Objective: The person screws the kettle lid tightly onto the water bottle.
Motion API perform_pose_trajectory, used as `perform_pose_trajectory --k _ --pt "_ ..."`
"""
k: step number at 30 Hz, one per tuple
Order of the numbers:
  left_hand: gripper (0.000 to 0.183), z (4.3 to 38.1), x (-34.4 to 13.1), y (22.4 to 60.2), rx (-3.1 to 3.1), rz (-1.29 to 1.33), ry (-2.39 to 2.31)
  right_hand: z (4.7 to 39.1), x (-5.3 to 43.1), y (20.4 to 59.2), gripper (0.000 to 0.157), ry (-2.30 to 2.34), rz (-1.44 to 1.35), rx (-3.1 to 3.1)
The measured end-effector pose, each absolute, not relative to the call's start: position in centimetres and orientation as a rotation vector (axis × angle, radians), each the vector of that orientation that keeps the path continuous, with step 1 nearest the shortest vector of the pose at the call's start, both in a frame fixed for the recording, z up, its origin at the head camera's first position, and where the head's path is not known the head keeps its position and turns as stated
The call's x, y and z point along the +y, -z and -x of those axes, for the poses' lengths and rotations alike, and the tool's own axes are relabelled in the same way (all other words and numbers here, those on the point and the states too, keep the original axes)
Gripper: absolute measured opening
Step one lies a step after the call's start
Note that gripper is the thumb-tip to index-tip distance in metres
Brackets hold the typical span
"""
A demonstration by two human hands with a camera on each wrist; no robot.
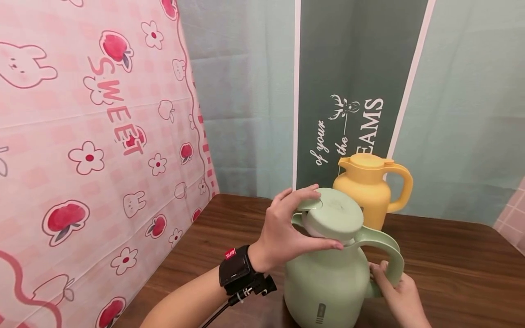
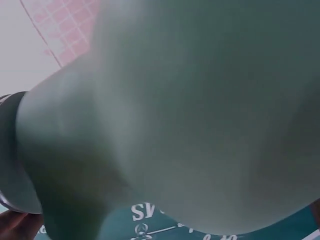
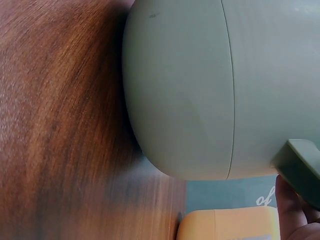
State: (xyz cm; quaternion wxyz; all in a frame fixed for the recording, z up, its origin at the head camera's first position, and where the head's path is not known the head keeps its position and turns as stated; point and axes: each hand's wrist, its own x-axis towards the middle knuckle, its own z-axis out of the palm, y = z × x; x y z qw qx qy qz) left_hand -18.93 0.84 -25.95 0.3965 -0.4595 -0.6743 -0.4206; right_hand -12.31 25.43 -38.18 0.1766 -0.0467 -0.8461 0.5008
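Observation:
A pale green thermos jug [image 1: 328, 287] stands on the wooden table in front of me. Its round lid [image 1: 339, 210] sits tilted at the neck, with a whitish band showing beneath its edge. My left hand [image 1: 287, 228] grips this lid from the left, thumb along the near side and fingertips on top by the spout. On the right, my right hand [image 1: 398, 289] holds the lower end of the jug's handle [image 1: 389, 248]. In the right wrist view, its fingers reach behind the handle [image 3: 302, 162]. The jug's green body [image 2: 200, 115] fills most of the left wrist view.
Behind the green jug, a yellow thermos jug [image 1: 367, 191] stands near the table's back edge, its handle to the right. A pink printed cloth [image 1: 102, 173] hangs at the left, and a blue-green curtain [image 1: 246, 100] with a dark panel closes the back.

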Motion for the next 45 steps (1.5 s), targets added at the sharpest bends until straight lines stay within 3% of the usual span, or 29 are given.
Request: perform_pose_trajectory --k 24,32,40,45 --pt "0.045 20.1 0.3 27.7 -1.841 1.301 1.098 12.5 25.2 38.1 0.038 -1.415 0.158 -2.399" --pt "0.046 20.2 0.1 28.0 -1.802 1.344 1.128 12.6 25.3 38.0 0.038 -1.416 0.169 -2.406" --pt "0.055 19.4 -0.4 27.6 -1.800 1.392 1.143 12.7 25.5 38.1 0.038 -1.414 0.173 -2.422" --pt "0.105 20.4 -0.7 30.3 -1.862 1.407 1.331 12.5 25.2 38.1 0.040 -1.419 0.165 -2.405"
